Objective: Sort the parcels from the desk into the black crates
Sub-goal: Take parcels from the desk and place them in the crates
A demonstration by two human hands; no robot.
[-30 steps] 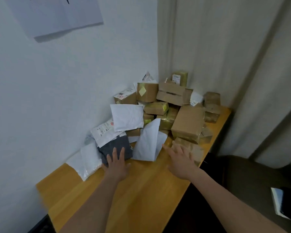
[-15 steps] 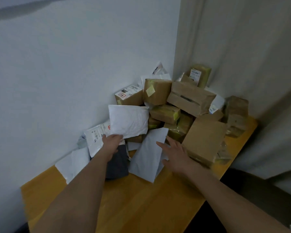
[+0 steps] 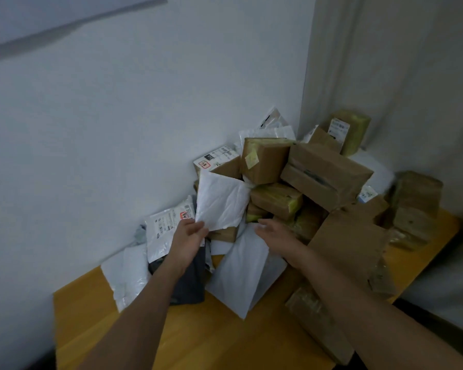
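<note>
The left hand (image 3: 189,240) pinches the lower corner of a white padded mailer (image 3: 221,202), which leans against the pile of parcels at the desk's far corner. The right hand (image 3: 277,235) hovers with relaxed, extended fingers, grasping nothing, over a second white mailer (image 3: 245,273) lying nearer the front. Brown cardboard boxes (image 3: 324,172) crowd the wooden desk (image 3: 198,340) along its right edge.

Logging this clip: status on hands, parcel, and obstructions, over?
Left hand pinching white padded mailer's lower corner. Right hand open, over the flat white envelope. Mailer leans on stacked boxes. No crates in view.
</note>
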